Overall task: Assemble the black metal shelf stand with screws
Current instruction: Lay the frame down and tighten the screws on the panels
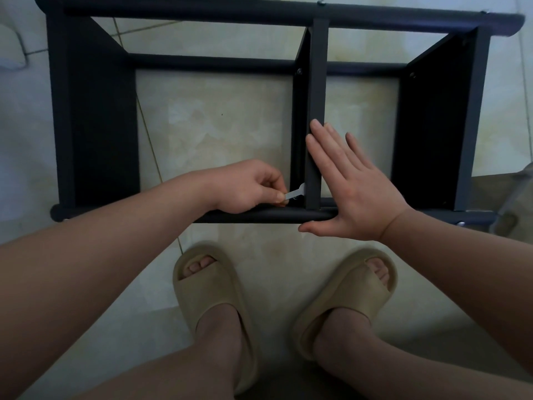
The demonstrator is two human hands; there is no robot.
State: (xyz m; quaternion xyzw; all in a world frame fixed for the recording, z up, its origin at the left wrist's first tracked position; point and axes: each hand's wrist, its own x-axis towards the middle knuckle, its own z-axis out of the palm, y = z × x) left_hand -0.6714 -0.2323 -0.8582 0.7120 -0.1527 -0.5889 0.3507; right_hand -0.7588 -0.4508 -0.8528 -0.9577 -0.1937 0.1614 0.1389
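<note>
head | shelf stand [92,111] lies on the floor [216,125] by the feet | left hand [245,187] pinches flat wrench [294,193] at foot of centre bar [317,82] | right hand [354,192] flat, fingers [326,145] straight, pressing that bar, gripping nothing | likely stiff, fairly heavy, smooth-painted steel; steady it by bar or front rail [259,217]

A home interior: glossy pale marbled floor tiles [230,116] and beige foam house slippers [213,295] worn indoors.
</note>
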